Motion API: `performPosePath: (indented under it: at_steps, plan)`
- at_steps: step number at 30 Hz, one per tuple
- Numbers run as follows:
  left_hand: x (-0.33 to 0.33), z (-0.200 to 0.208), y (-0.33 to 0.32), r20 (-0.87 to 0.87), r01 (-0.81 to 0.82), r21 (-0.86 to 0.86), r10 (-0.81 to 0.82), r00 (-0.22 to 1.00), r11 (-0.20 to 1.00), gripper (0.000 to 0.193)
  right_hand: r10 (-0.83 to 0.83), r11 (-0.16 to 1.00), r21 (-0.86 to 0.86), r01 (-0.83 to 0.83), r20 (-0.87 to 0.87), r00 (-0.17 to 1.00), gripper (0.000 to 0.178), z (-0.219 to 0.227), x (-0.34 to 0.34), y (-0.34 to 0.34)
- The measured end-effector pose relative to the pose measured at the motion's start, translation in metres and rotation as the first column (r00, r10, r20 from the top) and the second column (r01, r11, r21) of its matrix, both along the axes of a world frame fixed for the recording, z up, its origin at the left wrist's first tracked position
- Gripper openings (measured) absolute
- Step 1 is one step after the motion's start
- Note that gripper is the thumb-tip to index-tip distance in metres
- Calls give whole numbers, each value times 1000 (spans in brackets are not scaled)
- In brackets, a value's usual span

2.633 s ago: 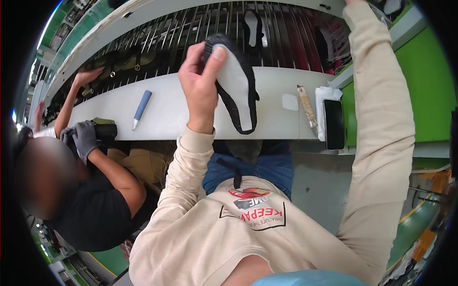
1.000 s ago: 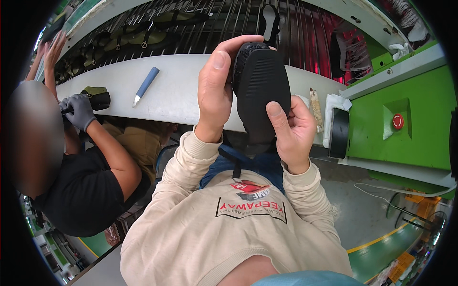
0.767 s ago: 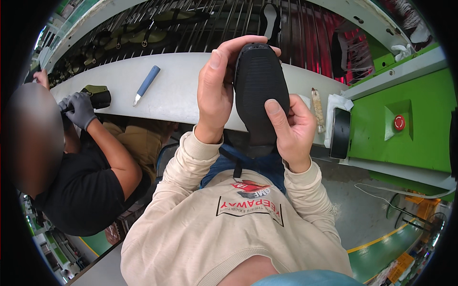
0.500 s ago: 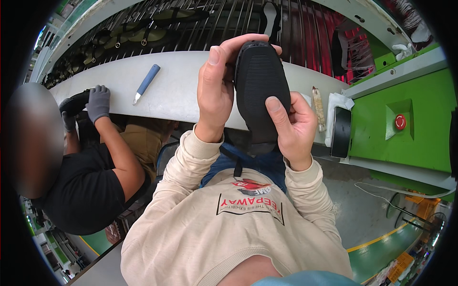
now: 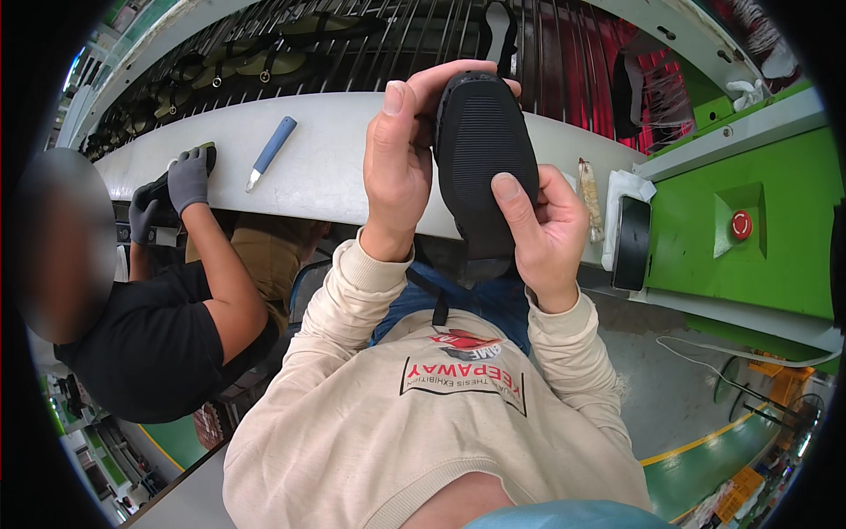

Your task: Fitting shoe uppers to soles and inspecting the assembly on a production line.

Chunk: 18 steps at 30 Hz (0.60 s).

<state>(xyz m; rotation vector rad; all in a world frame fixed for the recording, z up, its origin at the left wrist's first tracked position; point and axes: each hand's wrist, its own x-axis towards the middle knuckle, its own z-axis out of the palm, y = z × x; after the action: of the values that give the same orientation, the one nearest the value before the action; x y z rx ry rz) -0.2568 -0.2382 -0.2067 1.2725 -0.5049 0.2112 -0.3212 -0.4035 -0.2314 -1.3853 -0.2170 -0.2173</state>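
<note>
Both bare hands had hold of one black shoe (image 5: 486,154), its ridged sole turned up to view, one end at 12 o'clock and the other at 6 o'clock over the lap. The left hand (image 5: 392,176) cupped it from 9 o'clock, fingers curled round behind the far end, thumb raised and apart from the sole. The right hand (image 5: 548,234) pinched it from 4 o'clock, thumb flat on the sole, fingers behind the edge. The shoe was held up before a white worktop (image 5: 330,154). Outward from it, a blue-handled knife (image 5: 271,152) lay at 9 o'clock; a slim wrapped stick (image 5: 589,203) and a dark phone (image 5: 630,242) lay near 4 o'clock, with a red button (image 5: 741,224) on a green panel (image 5: 687,216) beyond them. Across the worktop, at 12 o'clock, another shoe (image 5: 500,40) with a grey insole lay on metal rods (image 5: 423,57), while olive sandals (image 5: 273,66) rested there toward 10 o'clock. Farther off at 9 o'clock, a co-worker's gloved hand (image 5: 188,179) gripped a dark piece of footwear.
</note>
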Motion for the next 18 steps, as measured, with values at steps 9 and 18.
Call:
performPosePath:
  at_steps: [9,18]
  plan:
    - [0,1,-2,-3,-8,9,8,1000,1000,82,-13,1000,-24,12,-6,1000,31,0,0,-4]
    - [-6,4,-9,-13,-28,-69,27,1000,997,54,8,1000,-25,-9,-26,1000,28,-1,-3,-6]
